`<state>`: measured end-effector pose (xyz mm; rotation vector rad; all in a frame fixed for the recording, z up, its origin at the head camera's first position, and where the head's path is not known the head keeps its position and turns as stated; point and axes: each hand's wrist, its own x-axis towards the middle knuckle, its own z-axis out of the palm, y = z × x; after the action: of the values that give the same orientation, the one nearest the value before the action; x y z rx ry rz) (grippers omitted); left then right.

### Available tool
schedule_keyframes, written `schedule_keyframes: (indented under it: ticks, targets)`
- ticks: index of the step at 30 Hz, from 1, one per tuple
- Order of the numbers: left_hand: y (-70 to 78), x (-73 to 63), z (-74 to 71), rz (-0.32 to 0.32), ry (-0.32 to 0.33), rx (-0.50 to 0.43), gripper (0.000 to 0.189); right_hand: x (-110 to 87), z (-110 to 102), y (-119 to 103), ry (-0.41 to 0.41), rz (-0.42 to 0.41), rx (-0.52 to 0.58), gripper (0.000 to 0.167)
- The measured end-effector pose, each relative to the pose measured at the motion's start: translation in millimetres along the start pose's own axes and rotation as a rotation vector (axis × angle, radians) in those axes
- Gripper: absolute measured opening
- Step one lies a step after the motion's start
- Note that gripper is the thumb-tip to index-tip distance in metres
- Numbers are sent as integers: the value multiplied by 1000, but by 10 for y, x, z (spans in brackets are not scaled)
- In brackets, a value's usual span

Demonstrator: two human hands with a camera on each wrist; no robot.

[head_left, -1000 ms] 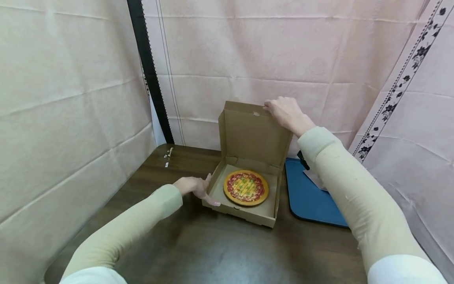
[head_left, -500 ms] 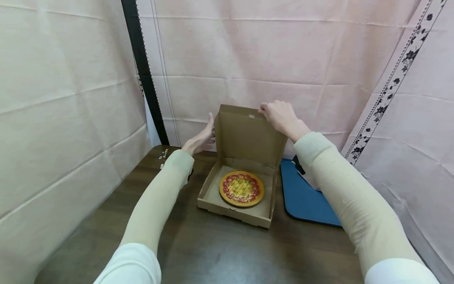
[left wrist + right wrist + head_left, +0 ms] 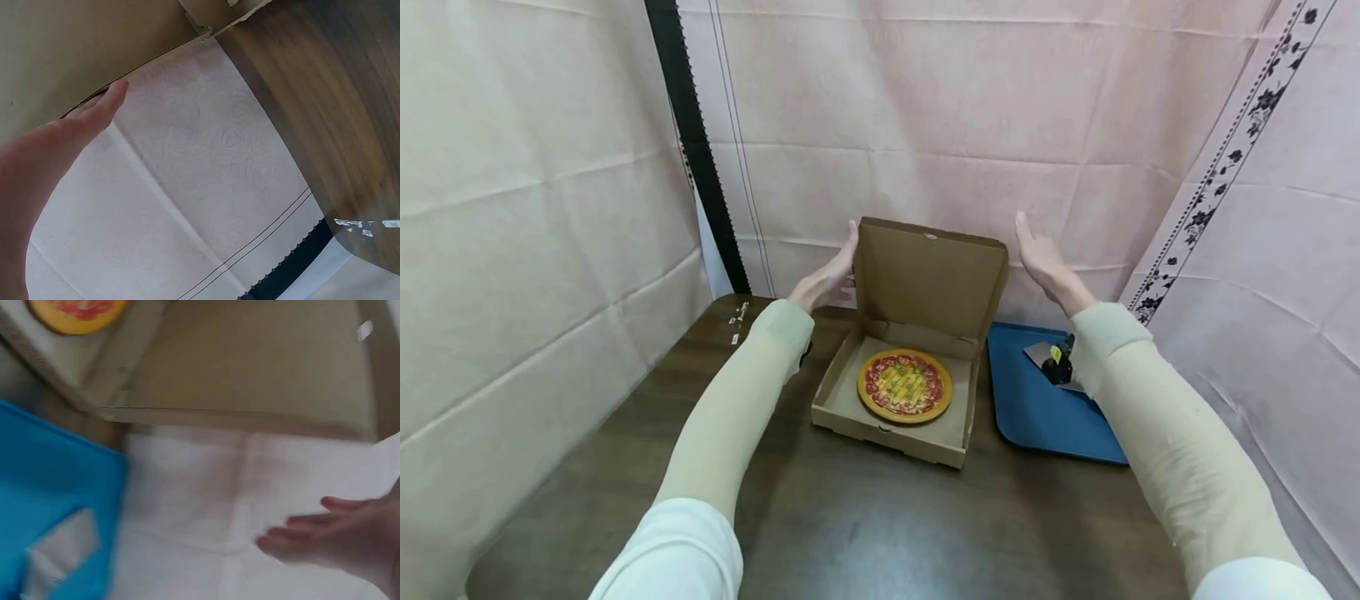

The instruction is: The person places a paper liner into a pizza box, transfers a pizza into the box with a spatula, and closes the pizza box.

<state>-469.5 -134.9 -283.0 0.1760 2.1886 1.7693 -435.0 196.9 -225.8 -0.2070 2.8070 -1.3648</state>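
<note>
A cardboard pizza box stands on the dark wooden table with its lid raised. Inside the box lies a small round pizza with red and yellow topping. My left hand rests against the lid's left side, thumb pointing up and fingers extended; in the left wrist view, part of the fingers is hidden at the lid's edge. Beyond the lid's right edge, my right hand is held in the air, apart from the cardboard. Its fingers are spread loosely and hold nothing.
A blue tray lies to the box's right. On it is a tool with a flat metal blade and black part, partly hidden by my right sleeve. Pale cloth hangs behind and at both sides. Small whitish scraps mark the table's back left.
My left hand has gone from the box's front left corner up to the lid's left side. My right hand has let go of the lid's top edge and moved right.
</note>
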Motion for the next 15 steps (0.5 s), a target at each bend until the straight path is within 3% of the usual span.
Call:
schedule_keyframes:
  ticks: [4,8,11,15]
  targets:
    - [27,0,12,-9,-19,13,93,24,67,353,-237,218,185,107]
    - [73,1,39,14,-47,29,94,147,150,525,-381,282,431,125]
    - [106,-10,34,30,-54,28,93,243,181,525,-430,292,580,134]
    - [109,-32,11,1,-50,9,96,281,195,467,-439,301,609,134]
